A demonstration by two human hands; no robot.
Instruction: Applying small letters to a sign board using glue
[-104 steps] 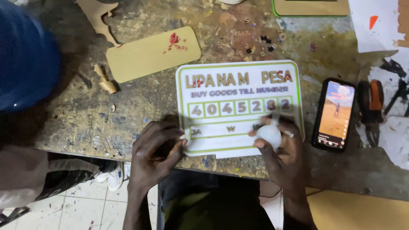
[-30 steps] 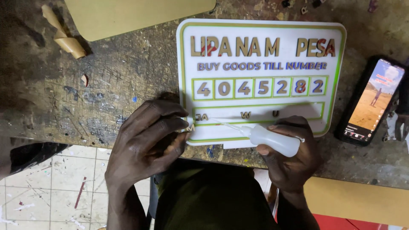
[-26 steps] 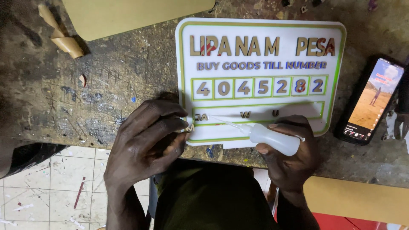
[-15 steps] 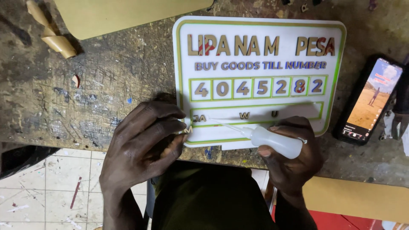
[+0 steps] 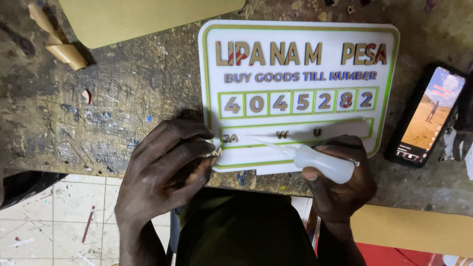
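I see the sign board point(image 5: 295, 93) lying flat near the front edge of the workbench point(image 5: 123, 103), white with a green border, rows of raised letters and a row of boxed digits. Its lowest strip holds only a few small letters, and that is where both of my hands are working.

My left hand point(image 5: 165, 175) sits at the lower left corner of the board, fingers curled together, pinching a small cut-out letter point(image 5: 217, 152) between thumb and forefinger, right at the board's edge. My right hand point(image 5: 340, 184) is wrapped around a small white squeeze bottle point(image 5: 322, 162), thumb pressed along its underside and fingers closed over the top. The bottle lies nearly level, its long thin nozzle point(image 5: 266, 144) reaching left across the bottom strip of the board, the tip close to the first letters there. Whether the tip touches the surface I cannot tell.

Just beside the board on the right lies a phone point(image 5: 429, 116) with its screen lit, showing a sandy scene. Something dark rests at the far right edge, too cropped to make out. At the top left, a tan sheet of board point(image 5: 143, 17) lies on the bench, well apart from my hands, and a curled strip of tan material point(image 5: 56, 42) lies further left. The bench top is scarred and speckled with paint. Below its edge I see pale floor tiles point(image 5: 54, 216).
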